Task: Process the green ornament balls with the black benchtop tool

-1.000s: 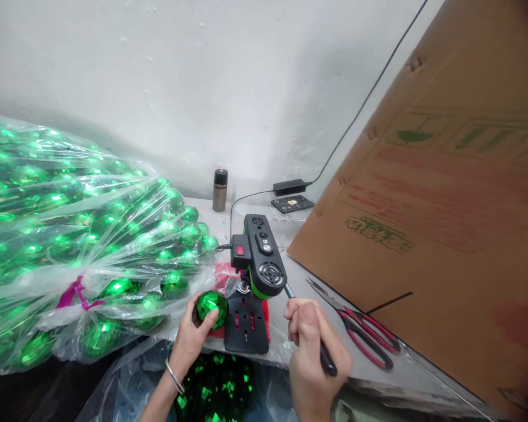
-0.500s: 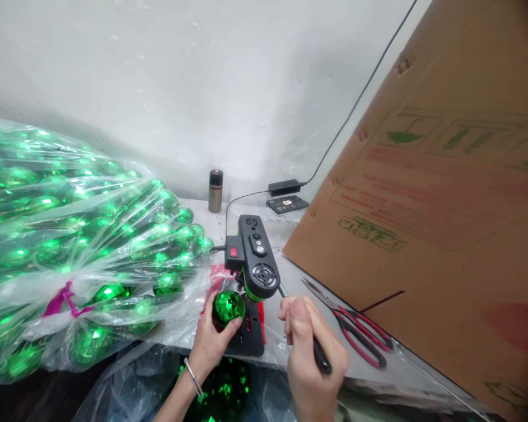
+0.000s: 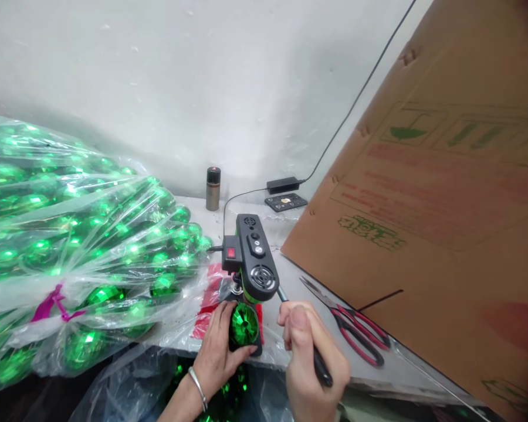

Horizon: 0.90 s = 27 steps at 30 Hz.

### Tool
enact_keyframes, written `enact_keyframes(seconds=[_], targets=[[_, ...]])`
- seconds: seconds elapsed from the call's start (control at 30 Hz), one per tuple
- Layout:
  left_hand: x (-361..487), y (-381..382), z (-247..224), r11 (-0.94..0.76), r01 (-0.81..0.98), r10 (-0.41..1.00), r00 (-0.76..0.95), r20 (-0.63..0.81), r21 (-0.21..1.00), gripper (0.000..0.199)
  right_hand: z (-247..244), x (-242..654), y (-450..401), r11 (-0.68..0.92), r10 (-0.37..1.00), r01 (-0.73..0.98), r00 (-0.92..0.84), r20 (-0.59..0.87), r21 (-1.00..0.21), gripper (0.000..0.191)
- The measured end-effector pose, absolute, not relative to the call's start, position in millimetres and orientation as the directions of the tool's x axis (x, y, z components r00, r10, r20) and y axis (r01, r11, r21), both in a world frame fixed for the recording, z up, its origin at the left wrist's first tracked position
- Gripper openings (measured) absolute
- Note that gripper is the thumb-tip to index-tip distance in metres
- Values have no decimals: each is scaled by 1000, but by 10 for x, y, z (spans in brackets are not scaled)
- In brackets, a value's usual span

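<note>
I'm clasping the green ball (image 3: 245,326) with my left hand (image 3: 217,347), now shifted rightward to the machine (image 3: 259,258), apparently lining up; right hand (image 3: 311,358) is gripping the lever (image 3: 322,370).

Ball (image 3: 246,325) partly behind left hand (image 3: 217,350)

Machine (image 3: 256,258), bagged balls (image 3: 134,250) and carton (image 3: 422,199) suggest a workshop.
</note>
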<state>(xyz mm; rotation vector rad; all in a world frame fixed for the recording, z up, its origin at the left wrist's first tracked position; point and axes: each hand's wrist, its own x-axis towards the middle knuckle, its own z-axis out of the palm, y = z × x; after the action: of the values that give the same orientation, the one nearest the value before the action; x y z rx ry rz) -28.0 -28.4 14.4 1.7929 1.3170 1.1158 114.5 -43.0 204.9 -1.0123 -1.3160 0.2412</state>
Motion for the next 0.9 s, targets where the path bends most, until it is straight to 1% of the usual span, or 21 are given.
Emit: enact_keyframes(seconds=[0.13,0.27,0.47,0.67,0.83,0.9], targets=[[-352,-258,190,-232,351,970,151,190,907,86,2053,1135,-435,564,670,379,311,674,-734,36],[-351,-189,282,-127,318,990,92,102,940,87,2067,1138,-445,558,672,387,308,673,-735,38],[-163,-47,310,-159,345,987,56,149,925,79,2073,1150,-458,548,679,398,302,669,-736,37],[-71,2,178,-176,345,981,-15,193,922,83,2001,1159,-455,585,656,384,293,695,-714,35],[-81,-19,158,-160,348,984,-19,178,924,84,1880,1128,-462,584,653,374,310,691,-720,32],[-78,-26,164,-151,353,985,-20,169,923,85,1799,1104,-448,608,614,368,344,711,-703,36]])
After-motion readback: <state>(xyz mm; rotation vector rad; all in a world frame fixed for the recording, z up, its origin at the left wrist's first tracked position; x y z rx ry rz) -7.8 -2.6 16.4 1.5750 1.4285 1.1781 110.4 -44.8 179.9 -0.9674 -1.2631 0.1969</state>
